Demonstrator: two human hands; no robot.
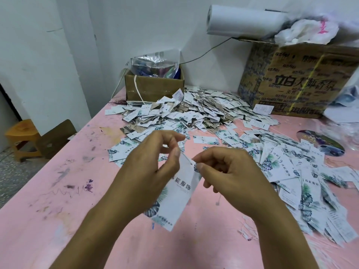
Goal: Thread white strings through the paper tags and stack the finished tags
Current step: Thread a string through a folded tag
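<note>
Left hand (155,162) is pinching a thin white string (187,159); right hand (227,171) is pinching the top edge of a white leaf-printed paper tag (174,199), hanging between both hands above the pink counter (58,191).

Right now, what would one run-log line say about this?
step: threading | left hand: holds paper tag | right hand: pinches white string at tag's top | table: loose tags heaped behind

A small box (153,88) and a printed carton (291,84) stand on the pink table (58,210).
</note>
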